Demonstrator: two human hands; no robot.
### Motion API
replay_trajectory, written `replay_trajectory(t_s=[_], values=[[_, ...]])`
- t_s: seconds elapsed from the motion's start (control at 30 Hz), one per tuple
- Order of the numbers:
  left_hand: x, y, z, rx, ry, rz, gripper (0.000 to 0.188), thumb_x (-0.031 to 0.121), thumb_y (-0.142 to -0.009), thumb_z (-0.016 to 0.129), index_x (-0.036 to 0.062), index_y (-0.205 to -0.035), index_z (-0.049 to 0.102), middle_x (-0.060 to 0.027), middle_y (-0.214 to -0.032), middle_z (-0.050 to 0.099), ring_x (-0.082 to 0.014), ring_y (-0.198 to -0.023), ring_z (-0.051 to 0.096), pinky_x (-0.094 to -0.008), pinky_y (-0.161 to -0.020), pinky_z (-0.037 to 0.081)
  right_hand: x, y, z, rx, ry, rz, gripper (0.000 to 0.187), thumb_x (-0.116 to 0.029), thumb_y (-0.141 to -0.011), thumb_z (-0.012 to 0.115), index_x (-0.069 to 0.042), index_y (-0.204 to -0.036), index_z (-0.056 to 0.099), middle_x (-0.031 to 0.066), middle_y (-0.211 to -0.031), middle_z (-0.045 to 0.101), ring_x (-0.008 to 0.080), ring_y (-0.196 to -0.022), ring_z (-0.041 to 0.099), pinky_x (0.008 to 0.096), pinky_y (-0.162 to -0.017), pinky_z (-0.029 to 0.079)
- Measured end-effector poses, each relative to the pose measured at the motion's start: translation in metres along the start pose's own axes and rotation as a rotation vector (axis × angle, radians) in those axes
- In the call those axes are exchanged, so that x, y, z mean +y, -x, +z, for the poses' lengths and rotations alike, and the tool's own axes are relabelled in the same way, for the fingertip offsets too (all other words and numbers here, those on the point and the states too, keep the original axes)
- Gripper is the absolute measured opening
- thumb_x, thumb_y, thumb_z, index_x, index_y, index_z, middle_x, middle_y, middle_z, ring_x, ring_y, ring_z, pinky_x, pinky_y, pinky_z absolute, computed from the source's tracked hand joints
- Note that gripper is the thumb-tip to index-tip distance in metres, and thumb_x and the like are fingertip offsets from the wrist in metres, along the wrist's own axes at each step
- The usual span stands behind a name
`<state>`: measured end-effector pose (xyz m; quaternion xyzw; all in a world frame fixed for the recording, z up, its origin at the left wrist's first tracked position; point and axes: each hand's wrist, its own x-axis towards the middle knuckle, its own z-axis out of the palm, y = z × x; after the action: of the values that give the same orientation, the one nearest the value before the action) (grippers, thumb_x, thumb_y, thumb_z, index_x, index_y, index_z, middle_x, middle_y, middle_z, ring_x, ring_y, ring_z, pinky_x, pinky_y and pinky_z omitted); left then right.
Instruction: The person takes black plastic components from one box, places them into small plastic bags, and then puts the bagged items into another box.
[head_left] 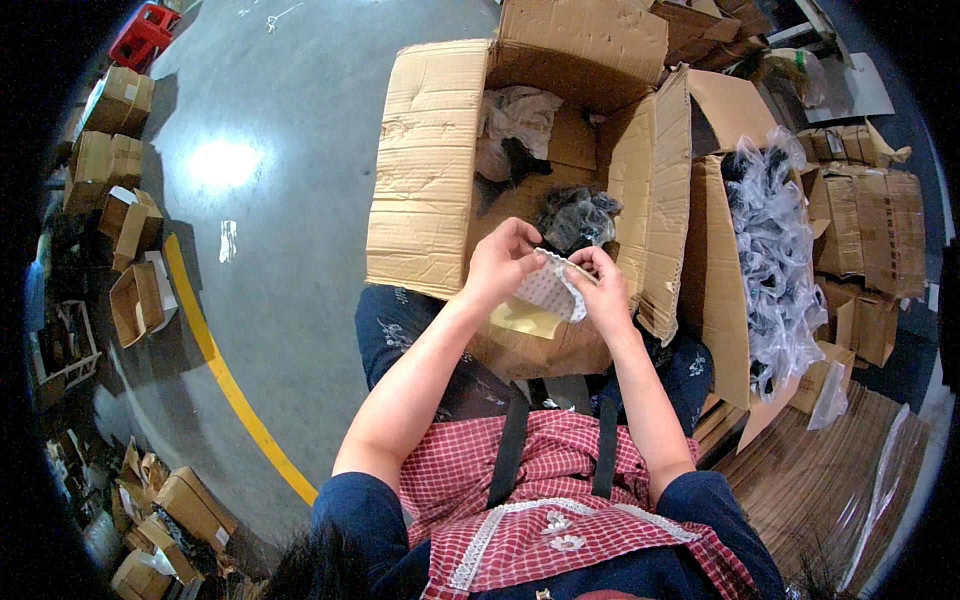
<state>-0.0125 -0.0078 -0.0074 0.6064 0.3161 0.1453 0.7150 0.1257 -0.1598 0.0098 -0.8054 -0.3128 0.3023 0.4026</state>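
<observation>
Btwn both hands [550,268]: dotted sheet [548,288]

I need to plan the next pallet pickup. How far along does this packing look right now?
Done, by the look of it: the carton on the right is packed full of clear bagged dark items. In hand: the left hand and right hand hold a white dotted sheet over the open box in front. Left: that box holds only a few bagged items, with much bare cardboard showing.
</observation>
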Motion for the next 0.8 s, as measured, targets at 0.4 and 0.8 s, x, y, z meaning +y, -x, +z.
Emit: replay_trajectory(t_s=[0.4, 0.8], values=[[-0.009, -0.015, -0.035, 0.381, 0.324, -0.044, 0.030, 0.005, -0.092, 0.061, 0.0008, -0.122, 0.056, -0.0068, -0.106, 0.069, -0.0122, -0.092, 0.061, -0.0264, -0.076, 0.047, 0.041, -0.074, -0.029, 0.478, 0.338, -0.092, 0.018, -0.005, -0.090, 0.061, -0.003, -0.108, 0.060, 0.0165, -0.098, 0.067, 0.0363, -0.095, 0.063, 0.0455, -0.085, 0.046], [-0.002, -0.020, -0.034, 0.513, 0.459, -0.087, 0.032, 0.003, -0.091, 0.062, -0.0006, -0.123, 0.057, -0.0087, -0.107, 0.064, -0.0158, -0.094, 0.063, -0.0300, -0.077, 0.052, 0.037, -0.091, 0.058, 0.016, 0.606, -0.558, 0.047, 0.005, -0.076, 0.061, -0.001, -0.123, 0.060, 0.0228, -0.127, 0.058, 0.0410, -0.126, 0.050, 0.0476, -0.111, 0.038]])
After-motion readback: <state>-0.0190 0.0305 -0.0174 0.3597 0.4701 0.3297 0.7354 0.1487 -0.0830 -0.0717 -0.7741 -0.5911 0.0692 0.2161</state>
